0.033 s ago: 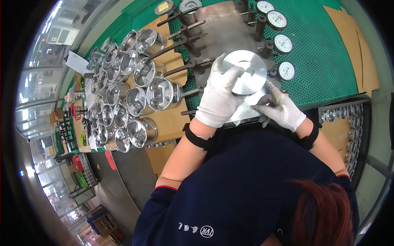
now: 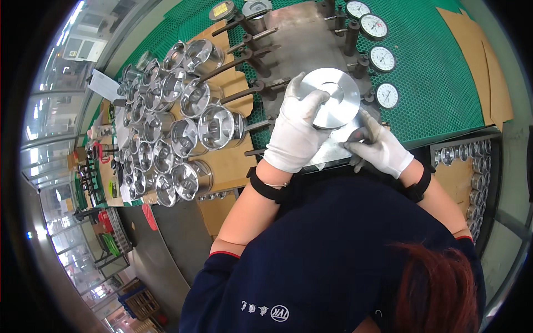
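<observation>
In a white glove, my left hand (image 2: 302, 119) grips a shiny round metal piston (image 2: 344, 102). Its thumb lies on the piston's flat top, which has a recess at the centre, and the fingers wrap round the far left side. Close by on the right, my right hand (image 2: 383, 147), also gloved, has its fingers curled in below the piston's near edge. A dark patch shows at those fingertips; I cannot make out what they hold. Beneath both hands lies a grey metal plate (image 2: 308, 41), partly covered by the piston and gloves.
Many pistons (image 2: 216, 126) stand on cardboard (image 2: 230, 166) to the left. Gauge stands with dark rods (image 2: 236, 95) reach across the plate's left side. Several dial gauges (image 2: 387, 95) line its right side on a green mat (image 2: 438, 94). A rack of metal parts (image 2: 476, 183) sits lower right.
</observation>
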Demonstrator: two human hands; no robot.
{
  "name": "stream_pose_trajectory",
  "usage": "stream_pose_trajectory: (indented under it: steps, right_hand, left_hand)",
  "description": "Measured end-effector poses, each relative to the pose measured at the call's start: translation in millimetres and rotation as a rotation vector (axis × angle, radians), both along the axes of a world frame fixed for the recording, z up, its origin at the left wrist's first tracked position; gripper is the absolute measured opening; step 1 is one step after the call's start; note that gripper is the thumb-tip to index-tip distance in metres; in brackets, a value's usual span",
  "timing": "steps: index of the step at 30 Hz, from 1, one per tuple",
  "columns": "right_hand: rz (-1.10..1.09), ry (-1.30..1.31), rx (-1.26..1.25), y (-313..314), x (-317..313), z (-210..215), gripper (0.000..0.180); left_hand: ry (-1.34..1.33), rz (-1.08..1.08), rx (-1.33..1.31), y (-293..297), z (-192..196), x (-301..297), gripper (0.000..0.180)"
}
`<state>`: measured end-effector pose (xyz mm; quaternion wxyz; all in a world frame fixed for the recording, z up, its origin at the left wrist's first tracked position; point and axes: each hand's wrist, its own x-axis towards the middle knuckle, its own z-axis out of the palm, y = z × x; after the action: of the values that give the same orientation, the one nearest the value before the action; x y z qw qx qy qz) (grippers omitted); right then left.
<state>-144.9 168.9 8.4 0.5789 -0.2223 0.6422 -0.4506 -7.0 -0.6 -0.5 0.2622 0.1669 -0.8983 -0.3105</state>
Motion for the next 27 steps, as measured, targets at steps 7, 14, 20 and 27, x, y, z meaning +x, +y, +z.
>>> stream_pose_trajectory:
  steps: [7,14,20,27]
  right_hand:
    - [0.140,0.293,-0.159,5,-17,-13,0.100]
    - [-0.201,-0.512,-0.643,23,-57,17,0.052]
    - [-0.280,0.611,-0.636,61,-157,11,0.047]
    - [-0.460,0.356,-0.067,-20,-271,-48,0.043]
  left_hand:
    - [-0.020,0.045,-0.038,4,12,0,0.059]
    - [0.147,-0.315,0.820,37,87,5,0.064]
    - [0.111,0.300,0.162,7,84,47,0.063]
    - [-0.556,1.062,-0.266,-20,24,212,0.073]
